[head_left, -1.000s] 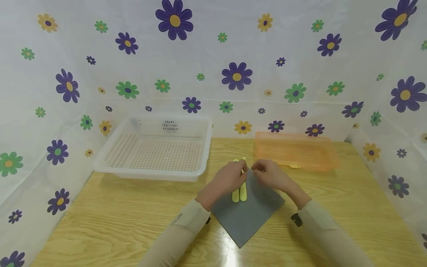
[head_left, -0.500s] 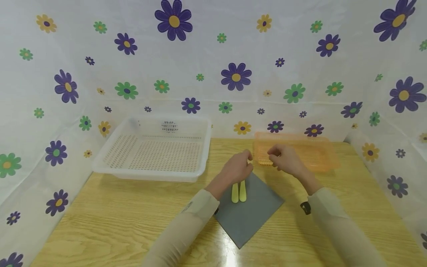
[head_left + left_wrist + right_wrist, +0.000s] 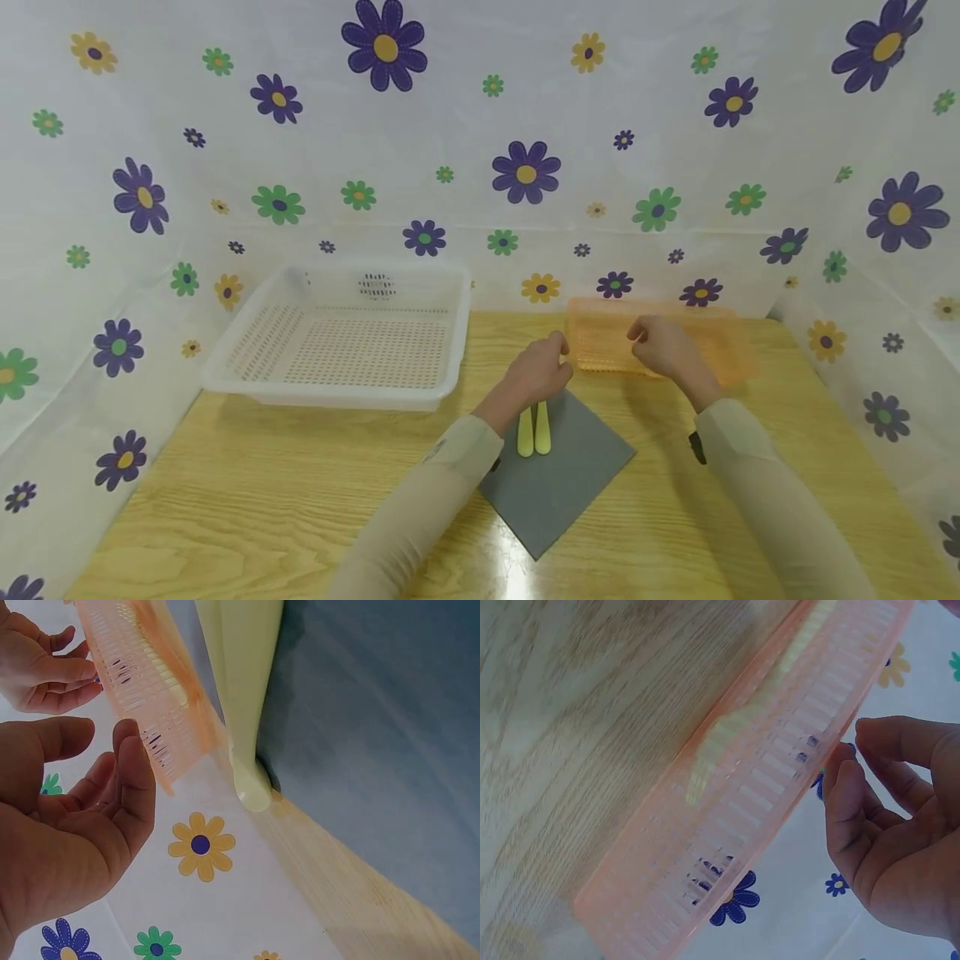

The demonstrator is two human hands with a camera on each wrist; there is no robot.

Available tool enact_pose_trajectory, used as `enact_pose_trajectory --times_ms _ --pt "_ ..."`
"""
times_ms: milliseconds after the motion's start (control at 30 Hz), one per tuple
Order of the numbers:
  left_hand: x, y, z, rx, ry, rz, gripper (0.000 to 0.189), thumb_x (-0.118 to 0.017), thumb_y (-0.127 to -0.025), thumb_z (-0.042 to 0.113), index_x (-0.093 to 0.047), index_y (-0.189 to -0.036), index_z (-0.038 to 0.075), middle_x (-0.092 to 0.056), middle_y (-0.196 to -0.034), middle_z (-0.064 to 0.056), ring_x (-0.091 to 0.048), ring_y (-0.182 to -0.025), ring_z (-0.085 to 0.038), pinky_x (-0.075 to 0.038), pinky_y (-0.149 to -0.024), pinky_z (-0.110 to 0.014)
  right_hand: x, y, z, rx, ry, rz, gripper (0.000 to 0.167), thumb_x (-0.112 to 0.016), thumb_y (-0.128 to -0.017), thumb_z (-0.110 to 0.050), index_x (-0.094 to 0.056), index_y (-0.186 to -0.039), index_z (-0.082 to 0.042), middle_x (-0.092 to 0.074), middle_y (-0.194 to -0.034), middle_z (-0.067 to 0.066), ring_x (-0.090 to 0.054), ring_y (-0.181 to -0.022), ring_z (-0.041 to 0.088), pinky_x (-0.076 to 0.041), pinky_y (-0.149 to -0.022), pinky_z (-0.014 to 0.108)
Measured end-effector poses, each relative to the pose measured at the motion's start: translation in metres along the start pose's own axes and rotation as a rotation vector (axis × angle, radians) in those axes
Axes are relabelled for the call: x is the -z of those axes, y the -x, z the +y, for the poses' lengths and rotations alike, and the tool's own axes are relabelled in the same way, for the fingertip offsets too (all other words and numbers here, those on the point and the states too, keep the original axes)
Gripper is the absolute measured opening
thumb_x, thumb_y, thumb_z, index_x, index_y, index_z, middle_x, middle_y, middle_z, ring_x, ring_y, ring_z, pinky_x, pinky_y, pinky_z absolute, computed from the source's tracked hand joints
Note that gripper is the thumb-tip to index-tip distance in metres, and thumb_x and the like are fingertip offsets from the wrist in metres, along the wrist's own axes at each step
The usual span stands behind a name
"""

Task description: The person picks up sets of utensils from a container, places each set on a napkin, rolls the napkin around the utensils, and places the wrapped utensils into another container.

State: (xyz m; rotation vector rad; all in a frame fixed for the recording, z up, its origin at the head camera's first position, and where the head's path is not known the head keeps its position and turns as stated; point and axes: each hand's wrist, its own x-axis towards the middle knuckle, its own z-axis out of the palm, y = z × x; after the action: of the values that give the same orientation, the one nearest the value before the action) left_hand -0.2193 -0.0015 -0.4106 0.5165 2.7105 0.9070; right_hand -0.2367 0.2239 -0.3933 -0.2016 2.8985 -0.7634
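Note:
Two long pale-yellow utensils with rounded ends (image 3: 534, 433) lie side by side on a dark grey square mat (image 3: 577, 475); in the left wrist view one slim piece (image 3: 247, 712) shows its rounded tip. My left hand (image 3: 536, 371) hovers over their far ends and hides them, its fingers loosely bent around nothing. Beside the orange slatted basket (image 3: 600, 337), my right hand (image 3: 667, 346) is held above the near rim, fingers loosely bent, with nothing visible in it. Through the basket's wall in the right wrist view, a long pale-yellow utensil (image 3: 742, 712) shows, its kind blurred by the slats.
A large white perforated basket (image 3: 367, 396) stands at the back left of the wooden table (image 3: 262, 492). Behind the table hangs a white sheet with flowers (image 3: 450, 125). The sheet also closes in both sides.
My right hand has moved from the mat's far corner rightward to above the orange basket. The left hand has lifted slightly off the utensils and shifted right. The utensils lie where they were.

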Motion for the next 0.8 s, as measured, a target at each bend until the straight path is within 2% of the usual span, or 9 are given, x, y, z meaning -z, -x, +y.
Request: enact_pose_trajectory --times_ms 200,333,500,633,800 --pt "-0.003 -0.012 -0.003 0.012 -0.050 0.016 0.033 -0.047 -0.100 0.017 -0.049 -0.131 0.007 -0.062 -0.109 -0.009 -0.051 -0.076 -0.018 -0.041 -0.063 -0.030 0.003 -0.018 0.006 0.055 0.044 -0.083 0.033 -0.052 -0.083 0.004 -0.066 -0.112 0.009 -0.064 -0.114 0.031 -0.062 -0.094 0.038 -0.052 -0.069 0.037" --pt "-0.006 -0.021 -0.003 0.020 -0.090 0.014 0.036 -0.048 -0.099 0.017 -0.049 -0.134 0.010 -0.062 -0.122 -0.010 -0.055 -0.088 -0.019 -0.045 -0.070 -0.032 0.003 -0.026 0.008 0.095 0.067 -0.133 0.025 -0.056 -0.087 0.002 -0.070 -0.107 0.007 -0.067 -0.110 0.026 -0.063 -0.093 0.035 -0.054 -0.077 0.043" --pt "-0.008 -0.029 0.002 0.032 -0.140 0.004 0.035 -0.050 -0.100 0.019 -0.049 -0.135 0.013 -0.062 -0.124 -0.010 -0.056 -0.090 -0.019 -0.047 -0.071 -0.034 0.001 -0.036 0.009 0.131 0.109 -0.212 0.022 -0.063 -0.091 -0.007 -0.071 -0.109 0.003 -0.069 -0.109 0.021 -0.062 -0.098 0.035 -0.052 -0.088 0.049" --pt "-0.011 -0.032 0.005 0.021 -0.165 -0.006 0.034 -0.051 -0.101 0.022 -0.049 -0.134 0.012 -0.062 -0.122 -0.010 -0.056 -0.086 -0.019 -0.046 -0.069 -0.033 -0.001 -0.043 0.011 0.140 0.117 -0.266 0.023 -0.064 -0.091 -0.008 -0.070 -0.111 0.003 -0.068 -0.110 0.022 -0.062 -0.100 0.036 -0.051 -0.090 0.049" --pt "-0.011 -0.033 0.007 0.018 -0.151 0.006 0.032 -0.052 -0.102 0.024 -0.050 -0.131 0.011 -0.062 -0.119 -0.010 -0.056 -0.084 -0.019 -0.046 -0.067 -0.032 -0.003 -0.049 0.014 0.169 0.132 -0.306 0.023 -0.062 -0.093 -0.009 -0.071 -0.110 0.003 -0.068 -0.110 0.022 -0.062 -0.101 0.037 -0.051 -0.091 0.050"
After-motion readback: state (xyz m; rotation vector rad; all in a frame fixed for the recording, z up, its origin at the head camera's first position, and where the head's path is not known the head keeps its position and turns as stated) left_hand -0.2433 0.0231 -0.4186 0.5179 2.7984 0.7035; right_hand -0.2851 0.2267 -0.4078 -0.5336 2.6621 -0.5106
